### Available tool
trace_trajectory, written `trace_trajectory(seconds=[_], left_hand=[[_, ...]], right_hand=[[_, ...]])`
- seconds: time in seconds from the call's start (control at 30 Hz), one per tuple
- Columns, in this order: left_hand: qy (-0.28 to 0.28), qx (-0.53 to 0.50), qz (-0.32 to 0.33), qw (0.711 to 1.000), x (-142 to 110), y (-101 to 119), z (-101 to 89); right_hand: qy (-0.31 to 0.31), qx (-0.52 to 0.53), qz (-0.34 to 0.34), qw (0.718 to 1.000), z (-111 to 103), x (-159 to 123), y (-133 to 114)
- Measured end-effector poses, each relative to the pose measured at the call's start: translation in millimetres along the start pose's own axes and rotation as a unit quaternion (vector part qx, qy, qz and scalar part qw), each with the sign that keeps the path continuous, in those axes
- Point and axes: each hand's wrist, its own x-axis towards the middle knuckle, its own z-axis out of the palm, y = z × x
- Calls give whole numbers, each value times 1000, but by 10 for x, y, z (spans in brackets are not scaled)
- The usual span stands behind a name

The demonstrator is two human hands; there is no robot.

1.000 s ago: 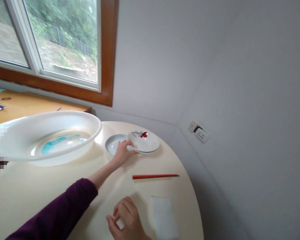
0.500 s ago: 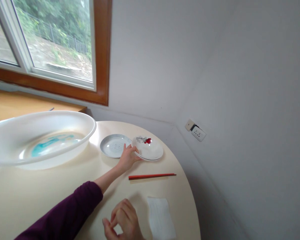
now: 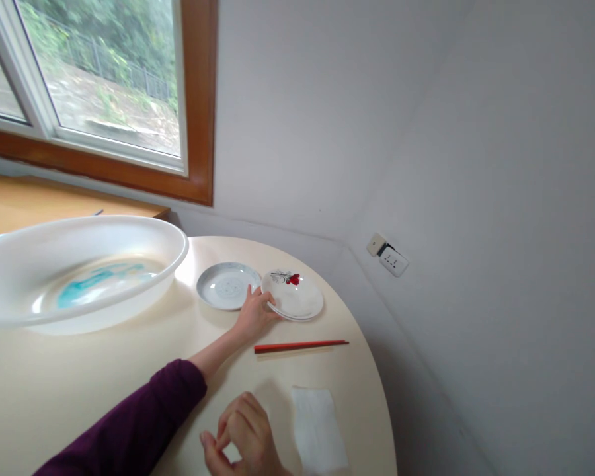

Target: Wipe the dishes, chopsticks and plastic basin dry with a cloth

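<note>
My left hand (image 3: 256, 312), reaching out from a purple sleeve, grips the left edge of a white plate (image 3: 302, 301) decorated with a red flower. Thumb and fingers close on the rim, and a second rim shows just under it, like another plate stacked below. Close by on the left lies a pale grey-blue plate (image 3: 225, 288), partly behind my fingers. Near the bottom of the view my right hand (image 3: 245, 433) is curled, thumb and fingers bent into a ring, with nothing visible in it. A pair of red chopsticks (image 3: 300, 346) lies between the plates and a white cloth (image 3: 320, 430).
A large translucent basin (image 3: 178, 261) with a blue pattern on its bottom stands on the round cream table (image 3: 218, 390) at left. Behind it are a wooden desk (image 3: 44, 198) and a window. Walls with a socket (image 3: 393, 260) border the table's right side.
The view has shifted slightly. The flowered plate has tilted a little in my left hand's grip, its near edge slightly lower. My right hand stays curled in about the same place.
</note>
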Motion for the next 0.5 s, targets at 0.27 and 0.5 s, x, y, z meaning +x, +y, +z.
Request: trace_trajectory(seconds=[0.27,0.5], left_hand=[[-6,7,-2,1000,-5,4,30],[-15,35,-1,999,5,-29,58]], right_hand=[[-8,0,7,1000,19,-34,11],[-14,-4,6,1000,16,-39,12]])
